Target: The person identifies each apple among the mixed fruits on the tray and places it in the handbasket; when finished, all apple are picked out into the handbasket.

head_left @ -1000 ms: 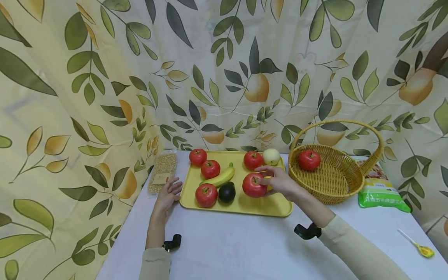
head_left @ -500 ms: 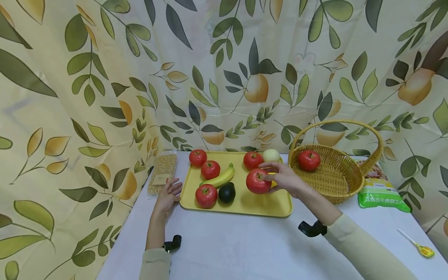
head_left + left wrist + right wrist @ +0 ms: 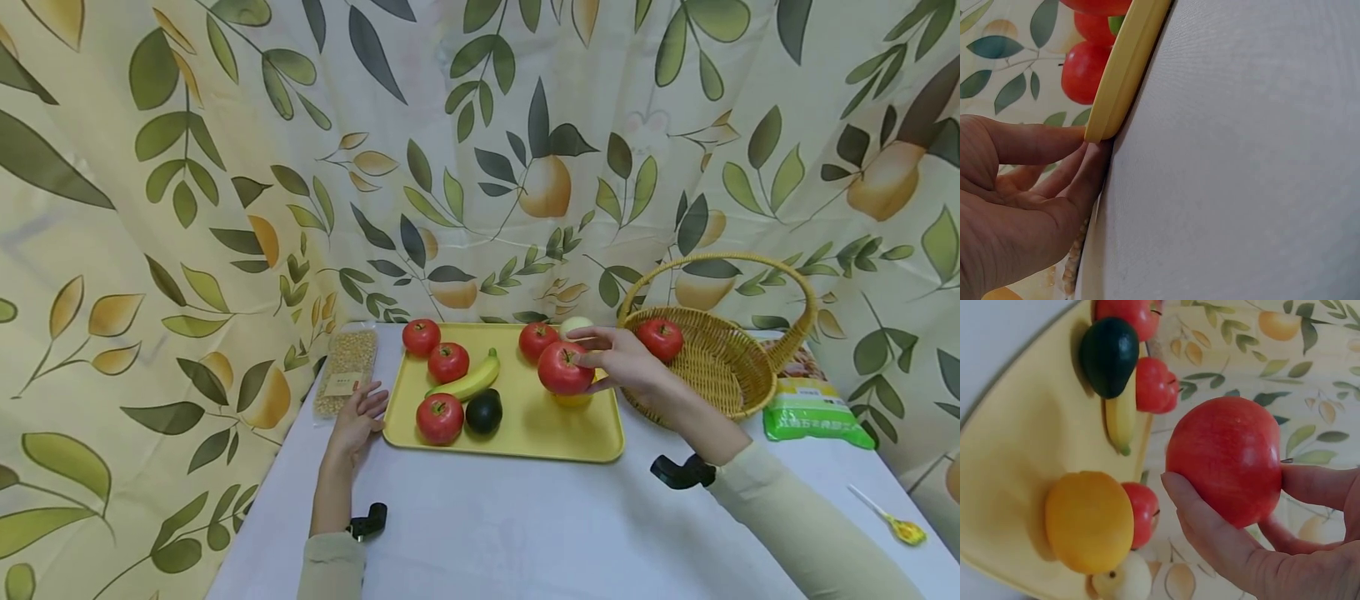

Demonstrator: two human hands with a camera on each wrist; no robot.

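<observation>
In the head view, my right hand (image 3: 621, 360) holds a red apple (image 3: 566, 368) up over the yellow tray (image 3: 525, 442), thumb and fingertips around its sides. Below that apple, on the tray, is an orange-yellow round fruit (image 3: 1089, 522), partly covered in the head view. My left hand (image 3: 356, 423) rests at the tray's left front corner; its thumb touches the rim in the left wrist view. Also on the tray are several more red apples (image 3: 440, 418), a banana (image 3: 472, 380), a dark green avocado (image 3: 483, 412) and a pale round fruit (image 3: 576, 324).
Right of the tray stands a wicker basket (image 3: 712, 367) with a tall handle and one red apple (image 3: 660, 339) inside. A green packet (image 3: 813, 415) lies beside it, and a small spoon-like stick (image 3: 892, 518) nearer the front. A bag of beans or grains (image 3: 347, 367) lies at left.
My right hand has lifted the apple and carried it up and to the right, uncovering the orange-yellow fruit beneath. The left hand has stayed at the tray corner.
</observation>
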